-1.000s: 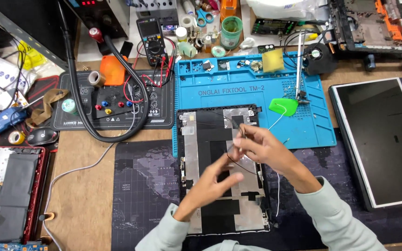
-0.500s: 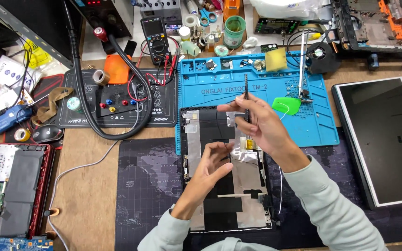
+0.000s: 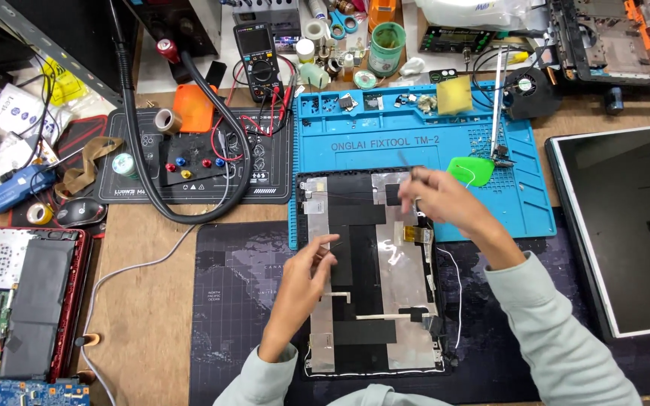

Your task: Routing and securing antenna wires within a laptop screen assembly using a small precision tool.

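I see my right hand [image 3: 445,199] raised over the top of the display panel back [image 3: 374,271], fingers pinched on a thin dark tool [image 3: 408,171]. My left hand [image 3: 306,280] rests lower on the panel's left side, fingers loosely curled, gripping nothing. The blue work mat [image 3: 385,139] lies just beyond both hands, a green pick [image 3: 469,170] beside the right.

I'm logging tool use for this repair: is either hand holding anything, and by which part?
The right hand pinches a thin dark tool by its lower end; motion blur hides what kind. The left hand holds nothing; its fingertips rest on the foil-backed panel.
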